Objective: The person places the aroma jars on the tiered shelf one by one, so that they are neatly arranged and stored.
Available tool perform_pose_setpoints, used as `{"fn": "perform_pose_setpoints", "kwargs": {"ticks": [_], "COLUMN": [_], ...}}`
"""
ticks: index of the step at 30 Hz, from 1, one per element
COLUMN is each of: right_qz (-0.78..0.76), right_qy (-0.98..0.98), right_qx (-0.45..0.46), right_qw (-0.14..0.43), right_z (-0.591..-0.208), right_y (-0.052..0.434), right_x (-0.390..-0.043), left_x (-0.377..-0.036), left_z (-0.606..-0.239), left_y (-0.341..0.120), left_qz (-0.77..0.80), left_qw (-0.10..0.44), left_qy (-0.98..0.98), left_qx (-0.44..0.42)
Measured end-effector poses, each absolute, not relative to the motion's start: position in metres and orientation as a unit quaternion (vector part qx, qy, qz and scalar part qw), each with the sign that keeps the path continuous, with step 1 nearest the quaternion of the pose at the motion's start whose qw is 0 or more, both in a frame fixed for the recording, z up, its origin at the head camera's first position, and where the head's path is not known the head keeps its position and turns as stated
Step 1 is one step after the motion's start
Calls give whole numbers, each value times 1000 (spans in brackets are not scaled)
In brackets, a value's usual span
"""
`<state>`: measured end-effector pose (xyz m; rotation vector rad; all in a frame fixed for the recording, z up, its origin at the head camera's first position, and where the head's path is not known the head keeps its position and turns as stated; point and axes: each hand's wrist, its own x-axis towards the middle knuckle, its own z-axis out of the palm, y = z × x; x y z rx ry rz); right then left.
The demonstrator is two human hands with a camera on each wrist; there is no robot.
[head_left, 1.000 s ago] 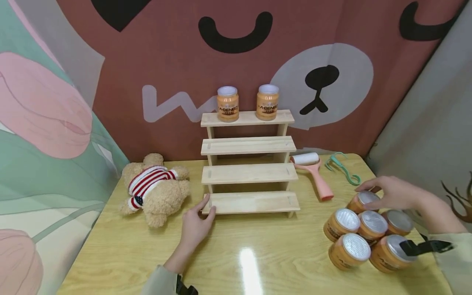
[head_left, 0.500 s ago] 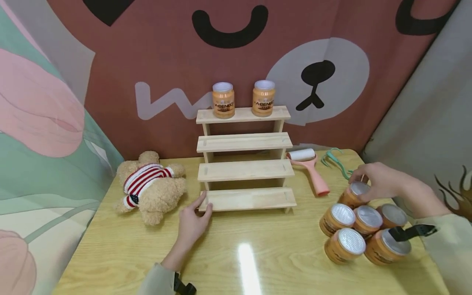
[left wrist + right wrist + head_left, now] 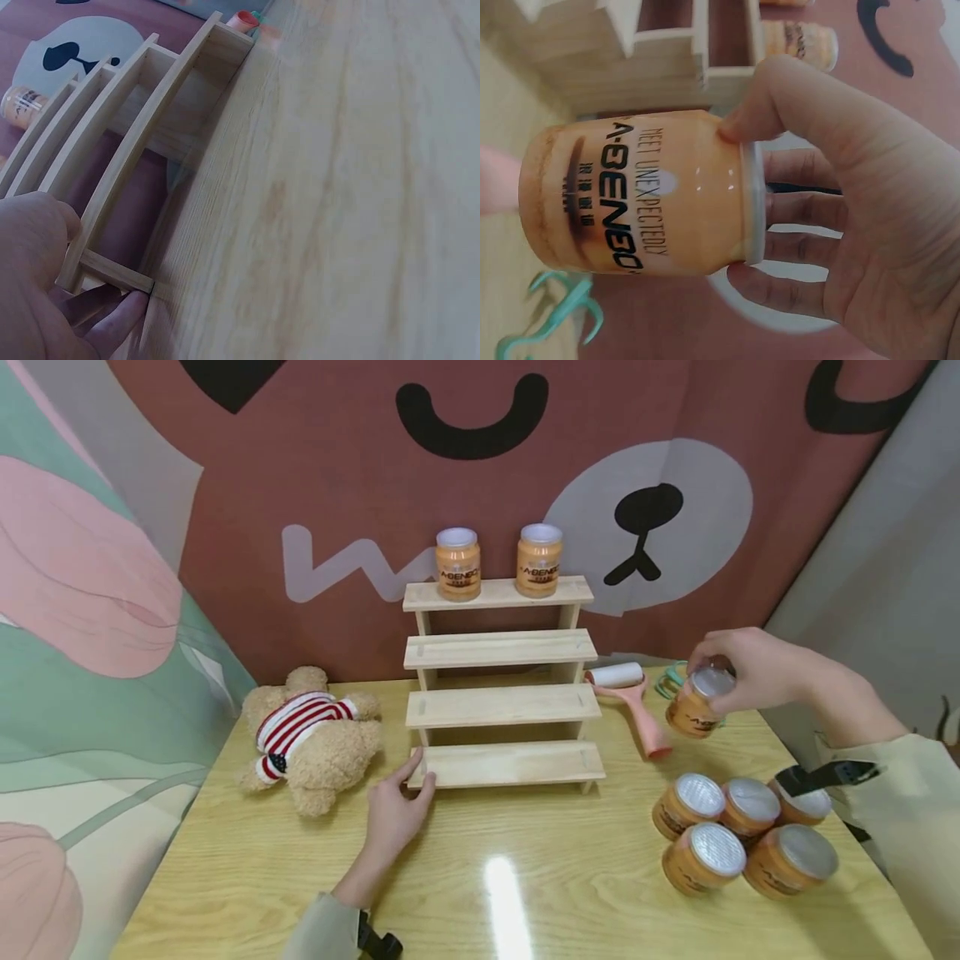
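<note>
The right hand [image 3: 750, 670] grips an orange jar [image 3: 693, 703] by its lid, lifted clear of the table. Two jars [image 3: 458, 562] already stand on the top tier of the stepped wooden rack [image 3: 502, 710]; four jars [image 3: 711, 858] wait below the fingers. The left hand's [image 3: 397, 814] relaxed fingers rest against the rack's bottom corner.

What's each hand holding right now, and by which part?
The right hand holds an orange jar by its lid end, fingertips round the rim, clear of the table. The left hand holds nothing; it rests against the wooden rack's bottom left corner.
</note>
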<state>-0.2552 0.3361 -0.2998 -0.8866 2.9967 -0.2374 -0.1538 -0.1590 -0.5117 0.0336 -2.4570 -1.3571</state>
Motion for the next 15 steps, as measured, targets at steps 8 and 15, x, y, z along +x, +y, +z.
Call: {"fn": "perform_pose_setpoints", "kwargs": {"ticks": [8,15], "right_qz": [-67,-92], "right_qy": [944,942], "right_qx": [-321,-309], "right_qw": [-37,-87], "right_z": [-271,-262], "right_y": [299,263], "right_x": [-270,-280], "left_x": [-154,-155], "left_z": [-511,-513], "left_y": [-157,-157], "left_qz": [-476,-478], "left_qw": [158,163], "left_qy": [-865,-863], "left_qx": [17,21]}}
